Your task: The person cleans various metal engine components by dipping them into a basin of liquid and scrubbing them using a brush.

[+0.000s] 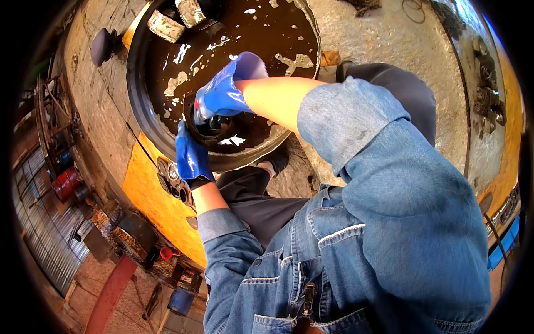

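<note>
A big round black metal pan (pixel 146 94) sits on dusty grey ground, tipped a bit. It is full of dark brown oily liquid (pixel 245 33) with pale patches floating on top. Near its lower edge lies a small black round part (pixel 214 127), wet and shiny, under the blue-gloved right hand (pixel 219 97).

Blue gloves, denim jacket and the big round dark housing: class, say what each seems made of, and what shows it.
Blue gloves: probably rubber-coated, smooth and shiny. Light-blue denim jacket: woven cotton, with visible seams and a faded look. Big round dark housing: likely metal, with a thick rigid rim, wet with dark oil.
</note>
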The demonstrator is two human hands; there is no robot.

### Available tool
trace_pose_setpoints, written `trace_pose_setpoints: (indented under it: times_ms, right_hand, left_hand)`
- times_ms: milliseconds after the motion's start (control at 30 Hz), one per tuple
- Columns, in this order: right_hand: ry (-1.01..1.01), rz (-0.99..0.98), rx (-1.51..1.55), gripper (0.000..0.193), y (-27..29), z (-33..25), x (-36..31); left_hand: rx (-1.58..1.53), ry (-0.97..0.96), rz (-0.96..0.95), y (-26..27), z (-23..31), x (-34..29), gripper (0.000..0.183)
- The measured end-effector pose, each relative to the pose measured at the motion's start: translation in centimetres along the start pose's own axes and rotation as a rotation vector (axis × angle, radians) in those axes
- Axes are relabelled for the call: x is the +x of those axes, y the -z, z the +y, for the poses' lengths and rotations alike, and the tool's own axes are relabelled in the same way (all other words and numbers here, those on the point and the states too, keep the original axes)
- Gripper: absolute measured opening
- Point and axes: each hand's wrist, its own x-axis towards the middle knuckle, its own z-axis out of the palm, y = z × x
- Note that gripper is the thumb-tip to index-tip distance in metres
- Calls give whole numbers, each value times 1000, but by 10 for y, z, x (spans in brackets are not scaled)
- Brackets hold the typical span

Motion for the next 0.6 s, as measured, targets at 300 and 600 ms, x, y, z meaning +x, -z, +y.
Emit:
trace_pose_setpoints:
  times_ms: [300,600]
  right_hand:
    - [189,-164,-355,25,-7,-14,-16]
    - [563,107,-322,27,-22,-3,-18]
  left_hand:
    - [38,-69,-123,13,-3,-12,56]
    - [111,-114,67,-27,10,-31,44]
